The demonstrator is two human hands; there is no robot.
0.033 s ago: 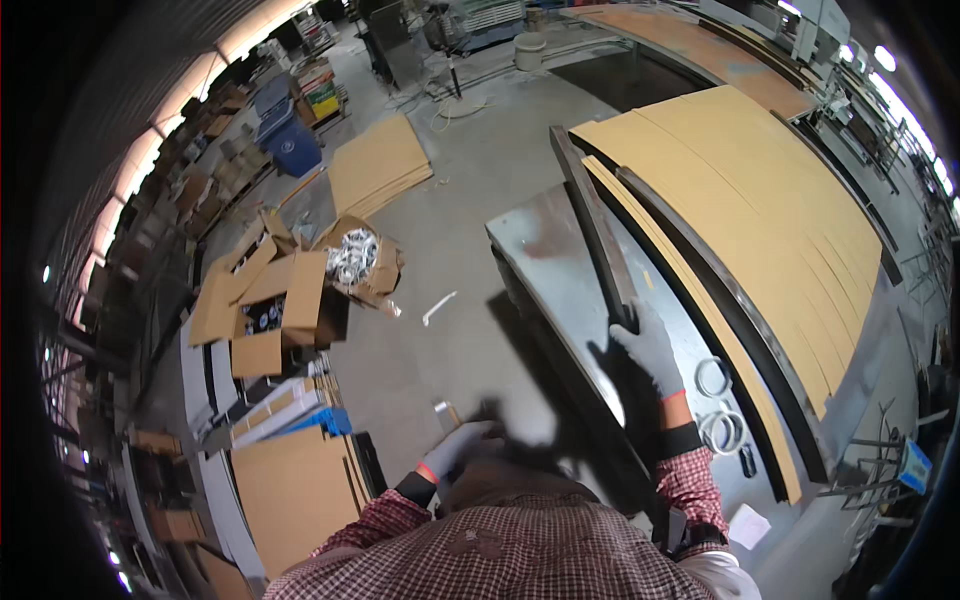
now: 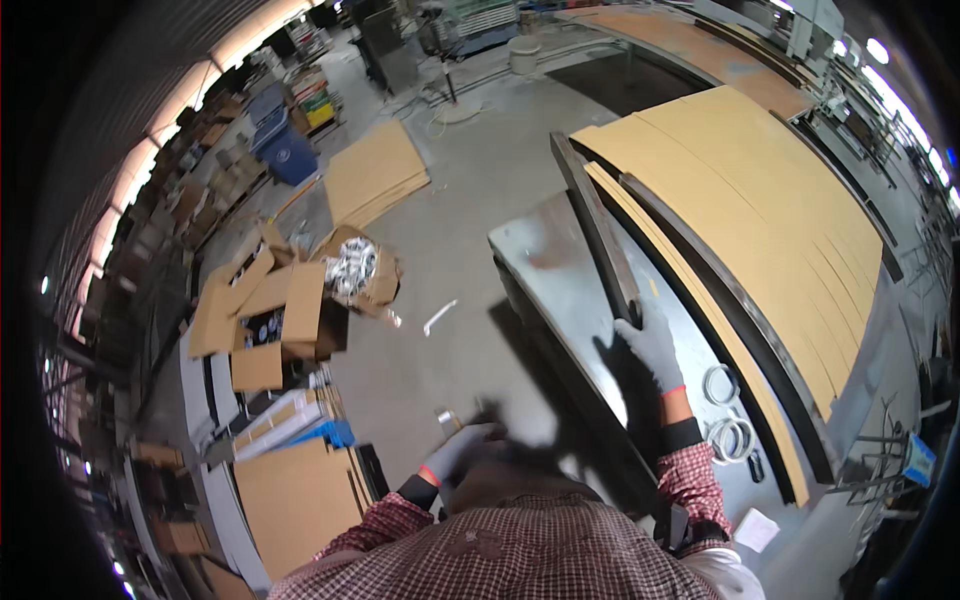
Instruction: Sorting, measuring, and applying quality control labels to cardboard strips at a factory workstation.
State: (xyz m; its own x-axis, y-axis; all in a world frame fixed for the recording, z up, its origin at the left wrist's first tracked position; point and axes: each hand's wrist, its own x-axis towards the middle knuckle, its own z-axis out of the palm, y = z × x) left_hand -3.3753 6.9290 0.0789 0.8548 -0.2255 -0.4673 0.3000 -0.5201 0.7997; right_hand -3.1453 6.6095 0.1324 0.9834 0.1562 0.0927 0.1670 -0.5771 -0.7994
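Observation:
My right hand (image 2: 652,350), in a grey glove, is closed round the near end of a long dark bar (image 2: 600,230). The bar slants away over the grey metal tabletop (image 2: 545,240), left of a tan strip (image 2: 700,320) with a black side. Low in front of my body, my left hand (image 2: 462,450), also gloved, has its fingers partly lost in dark shadow. Just above it shows a small silver-and-brown item (image 2: 448,418); whether that hand holds it I cannot tell. White coiled rings (image 2: 730,440) and a small black object (image 2: 756,466) lie right of my right forearm.
A stack of tan sheets (image 2: 740,190) covers the table's far right, with another dark bar (image 2: 720,270) along its edge. Open cardboard boxes (image 2: 262,330) stand at left, one holding white pieces (image 2: 350,268). A blue bin (image 2: 285,148) and flat tan sheets (image 2: 375,175) are farther back.
The whole view has shifted very slightly. My right hand stays on the dark bar, and my left hand stays low by my body.

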